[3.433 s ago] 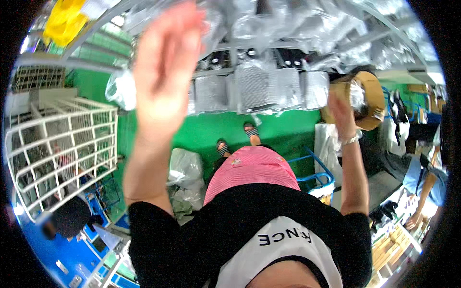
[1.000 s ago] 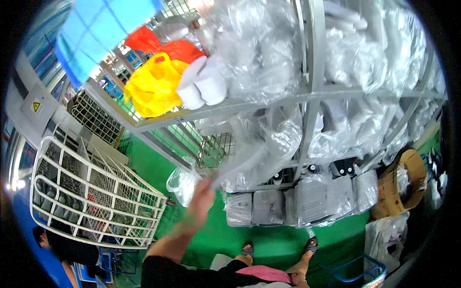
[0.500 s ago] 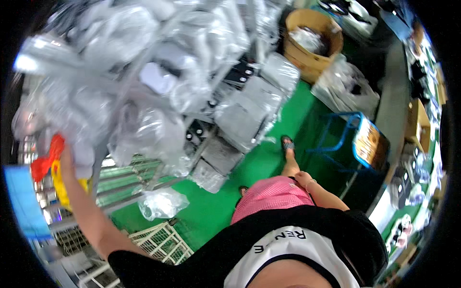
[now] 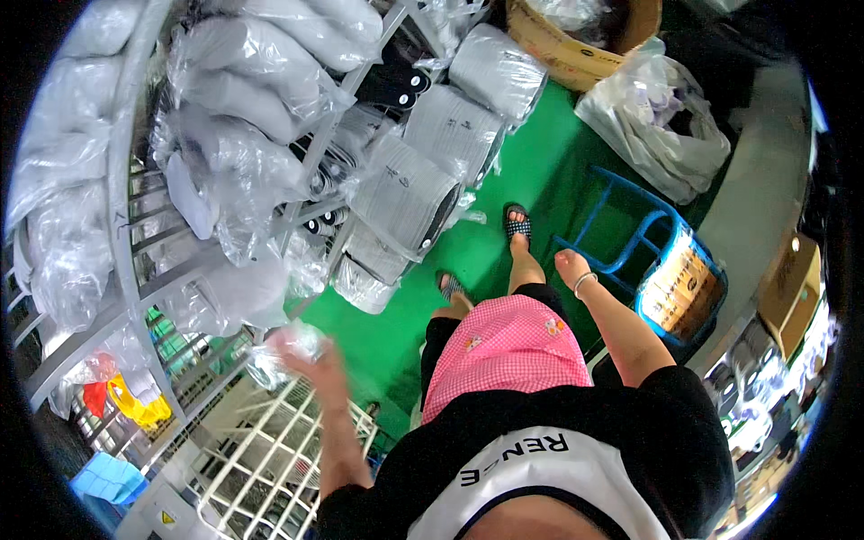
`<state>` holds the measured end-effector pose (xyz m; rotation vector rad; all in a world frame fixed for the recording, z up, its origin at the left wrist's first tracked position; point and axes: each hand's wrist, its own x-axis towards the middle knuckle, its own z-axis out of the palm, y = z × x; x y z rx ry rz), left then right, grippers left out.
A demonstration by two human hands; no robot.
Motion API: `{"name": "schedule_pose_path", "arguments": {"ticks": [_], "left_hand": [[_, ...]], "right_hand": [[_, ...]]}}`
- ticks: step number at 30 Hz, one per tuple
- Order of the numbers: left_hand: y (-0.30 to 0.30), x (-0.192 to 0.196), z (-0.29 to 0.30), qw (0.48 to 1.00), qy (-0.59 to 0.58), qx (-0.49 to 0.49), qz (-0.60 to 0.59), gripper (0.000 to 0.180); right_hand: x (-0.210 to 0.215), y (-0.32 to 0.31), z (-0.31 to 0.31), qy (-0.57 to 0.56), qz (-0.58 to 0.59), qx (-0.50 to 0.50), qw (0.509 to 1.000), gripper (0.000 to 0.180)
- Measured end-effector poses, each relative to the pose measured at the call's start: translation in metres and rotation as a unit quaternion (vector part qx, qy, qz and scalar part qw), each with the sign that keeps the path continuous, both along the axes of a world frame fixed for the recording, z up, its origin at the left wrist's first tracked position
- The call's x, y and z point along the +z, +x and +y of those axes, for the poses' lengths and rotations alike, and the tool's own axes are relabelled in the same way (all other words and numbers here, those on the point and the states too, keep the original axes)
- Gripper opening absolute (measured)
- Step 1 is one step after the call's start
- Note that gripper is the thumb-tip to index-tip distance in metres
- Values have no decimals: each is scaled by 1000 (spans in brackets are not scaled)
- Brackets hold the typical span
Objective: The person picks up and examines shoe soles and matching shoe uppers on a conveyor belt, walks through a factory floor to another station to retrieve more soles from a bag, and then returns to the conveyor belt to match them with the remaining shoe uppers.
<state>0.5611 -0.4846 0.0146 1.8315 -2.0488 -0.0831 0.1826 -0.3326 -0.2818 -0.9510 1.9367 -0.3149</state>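
Note:
My left hand (image 4: 310, 360) is smeared by motion beside the metal rack, just above a white wire basket (image 4: 261, 459). A clear plastic bag (image 4: 286, 353) shows right behind it; whether the two touch I cannot tell. My right hand (image 4: 571, 267), a bracelet at its wrist, hangs in the air near the blue-framed stool (image 4: 670, 261). Its fingers point down out of sight. Clear-bagged bundles of flat grey pieces (image 4: 400, 193) are stacked on the rack's right side. Red cloth-like material (image 4: 94, 399) and a yellow piece (image 4: 139, 405) hang at the rack's lower left.
The grey metal rack (image 4: 117, 180) bears many clear bags of pale, sole-shaped pieces (image 4: 243, 72). A round cardboard drum (image 4: 576, 58) and a full white plastic bag (image 4: 657, 126) stand on the green floor at the upper right. A long bench (image 4: 751, 207) runs along the right.
My left hand has come away from the red material and swung right and nearer my body. My right arm has moved outward from the pink apron. The view has turned.

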Motion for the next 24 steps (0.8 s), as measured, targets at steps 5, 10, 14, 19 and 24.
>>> {"name": "schedule_pose_path", "arguments": {"ticks": [5,10,14,19,24], "left_hand": [[-74,-152,40,931,298,109,180,52],[-87,-164,77,781,492,236,305,44],[-51,-155,114,754,541,231,292,41],[17,-158,189,776,462,314,291,38],[61,-175,298,683,349,504,399,34]], "right_hand": [[-70,-30,1,92,-45,-72,992,25],[-62,-26,32,123,-107,-62,985,26],[-38,-26,52,5,-257,34,966,23],[9,-2,-10,214,-162,-10,963,21],[42,75,-70,251,-173,119,945,21]]}}
